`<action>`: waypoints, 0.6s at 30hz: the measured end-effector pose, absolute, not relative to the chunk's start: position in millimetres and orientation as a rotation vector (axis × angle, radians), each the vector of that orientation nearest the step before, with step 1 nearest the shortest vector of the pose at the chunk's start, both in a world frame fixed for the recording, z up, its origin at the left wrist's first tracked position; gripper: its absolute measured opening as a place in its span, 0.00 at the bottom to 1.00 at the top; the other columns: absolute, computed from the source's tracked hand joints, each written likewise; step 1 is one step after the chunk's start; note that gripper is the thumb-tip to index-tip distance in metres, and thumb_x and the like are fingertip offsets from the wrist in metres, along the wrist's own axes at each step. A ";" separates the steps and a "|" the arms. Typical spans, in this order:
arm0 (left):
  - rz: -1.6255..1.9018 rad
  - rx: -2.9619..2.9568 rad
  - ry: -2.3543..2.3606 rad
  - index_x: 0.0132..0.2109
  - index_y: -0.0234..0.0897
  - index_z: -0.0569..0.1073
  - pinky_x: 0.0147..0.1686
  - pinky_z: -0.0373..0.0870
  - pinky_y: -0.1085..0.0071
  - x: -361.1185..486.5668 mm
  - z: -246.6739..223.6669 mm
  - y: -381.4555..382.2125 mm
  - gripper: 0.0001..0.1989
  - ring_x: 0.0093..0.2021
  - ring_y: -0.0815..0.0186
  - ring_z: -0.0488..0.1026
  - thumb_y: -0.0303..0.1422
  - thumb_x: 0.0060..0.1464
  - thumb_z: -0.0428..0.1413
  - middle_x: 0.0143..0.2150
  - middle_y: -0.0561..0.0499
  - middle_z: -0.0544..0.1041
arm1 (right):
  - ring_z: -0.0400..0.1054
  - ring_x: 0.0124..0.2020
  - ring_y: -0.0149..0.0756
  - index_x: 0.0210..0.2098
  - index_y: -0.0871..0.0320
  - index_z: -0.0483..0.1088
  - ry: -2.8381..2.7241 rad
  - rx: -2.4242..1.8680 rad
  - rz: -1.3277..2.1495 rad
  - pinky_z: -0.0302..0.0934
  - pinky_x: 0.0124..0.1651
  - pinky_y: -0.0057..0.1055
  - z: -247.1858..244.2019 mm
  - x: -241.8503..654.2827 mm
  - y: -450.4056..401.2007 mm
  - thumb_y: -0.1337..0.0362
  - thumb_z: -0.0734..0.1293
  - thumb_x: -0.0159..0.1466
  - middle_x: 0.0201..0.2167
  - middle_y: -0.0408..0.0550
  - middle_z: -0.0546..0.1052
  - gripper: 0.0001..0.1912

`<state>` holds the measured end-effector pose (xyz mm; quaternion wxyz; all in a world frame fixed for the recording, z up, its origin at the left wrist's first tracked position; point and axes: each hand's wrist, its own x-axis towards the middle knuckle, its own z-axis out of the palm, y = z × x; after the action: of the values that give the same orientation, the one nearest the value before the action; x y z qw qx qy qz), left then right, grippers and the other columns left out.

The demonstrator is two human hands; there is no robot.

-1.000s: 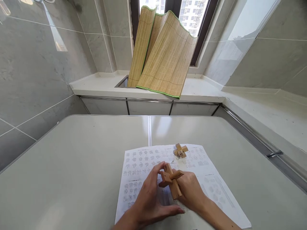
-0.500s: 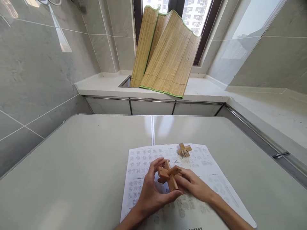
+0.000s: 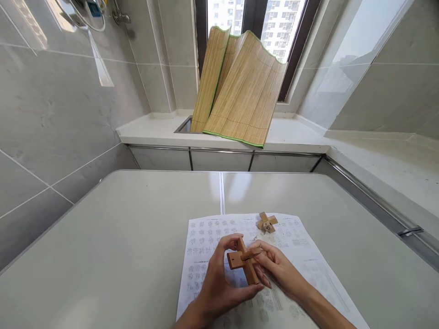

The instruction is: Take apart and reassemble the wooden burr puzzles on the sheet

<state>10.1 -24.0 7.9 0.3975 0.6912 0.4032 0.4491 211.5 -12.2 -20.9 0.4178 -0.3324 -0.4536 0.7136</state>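
Note:
My left hand [image 3: 219,282] grips a reddish-brown wooden interlocking puzzle [image 3: 236,260] above the printed sheet [image 3: 202,225], with the thumb at the near end of its long bar and the fingers at the far end. Crossing pieces stick out from the bar. On its right side, my right hand [image 3: 283,269] has thumb and fingers closed on a wooden puzzle piece [image 3: 252,253] that points toward it. The fingers partly cover where this piece meets the others. A second, lighter wooden puzzle [image 3: 266,222], cross-shaped and marked on one end, rests near the sheet's far edge.
The sheet with rows of small diagrams lies on a pale table [image 3: 137,237] with a seam down its middle. Beyond are a white ledge [image 3: 151,130] and a bamboo mat [image 3: 245,91] leaning before the window. Tiled walls [image 3: 85,96] stand at both sides.
The view has tilted up a little, so everything sits lower. The puzzle's crossing pieces sit at a different angle, and a stub at its lower left no longer shows. My right fingers have shifted on it.

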 end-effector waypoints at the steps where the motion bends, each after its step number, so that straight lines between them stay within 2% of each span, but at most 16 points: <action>1: 1.138 1.756 1.027 0.64 0.50 0.65 0.59 0.75 0.51 9.2 7.2 -23.4 0.46 0.58 0.49 0.76 0.33 0.40 0.76 0.59 0.46 0.76 | 0.53 0.14 0.25 0.44 0.58 0.73 -1.124 -0.830 1.802 0.46 0.19 0.24 -21.7 210.0 -12.4 0.46 0.70 0.70 0.16 0.35 0.68 0.20; 6: 1.076 1.756 1.070 0.64 0.50 0.63 0.58 0.74 0.49 5.5 5.4 -22.4 0.50 0.58 0.47 0.75 0.32 0.36 0.77 0.58 0.46 0.76 | 0.49 0.14 0.24 0.46 0.58 0.73 -1.140 -0.815 1.844 0.46 0.20 0.24 -23.0 210.6 -13.5 0.46 0.69 0.72 0.16 0.34 0.67 0.20; 12: 1.051 1.766 1.053 0.64 0.50 0.63 0.59 0.75 0.48 2.8 8.3 -23.3 0.50 0.59 0.46 0.75 0.32 0.36 0.77 0.61 0.44 0.74 | 0.48 0.14 0.24 0.47 0.58 0.72 -1.185 -0.850 1.841 0.46 0.22 0.24 -21.9 214.4 -12.8 0.46 0.70 0.71 0.15 0.33 0.66 0.20; 18: 1.083 1.827 0.956 0.67 0.52 0.62 0.60 0.76 0.49 -0.5 8.3 -19.2 0.54 0.59 0.48 0.75 0.29 0.35 0.78 0.65 0.44 0.71 | 0.47 0.14 0.24 0.46 0.57 0.72 -1.218 -0.837 1.848 0.45 0.21 0.25 -20.9 217.1 -12.8 0.44 0.69 0.71 0.15 0.33 0.67 0.21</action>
<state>-0.5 -19.2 8.3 0.3954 0.7205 0.3769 0.4271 217.1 -12.8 -20.9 0.3782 -0.3275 -0.4765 0.7229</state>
